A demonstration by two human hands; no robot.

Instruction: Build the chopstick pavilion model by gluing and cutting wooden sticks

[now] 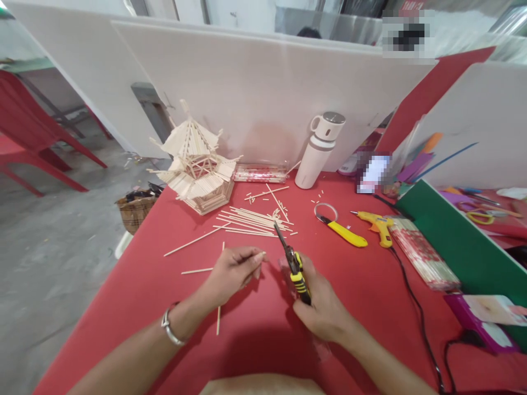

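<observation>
My left hand (233,271) pinches a thin wooden stick (219,285) that runs down across the red table (362,285). My right hand (319,304) grips the yellow-and-black handles of a pair of cutters (293,266), whose blades point up toward a pile of loose sticks (251,220). A pagoda model made of sticks (195,164) stands at the far left of the table.
A white bottle (319,151) stands by the white partition. A yellow-handled knife (341,227), a yellow glue gun (376,224) with a black cord, and a wrapped bundle of sticks (424,252) lie to the right. A woven basket (135,211) sits off the left edge.
</observation>
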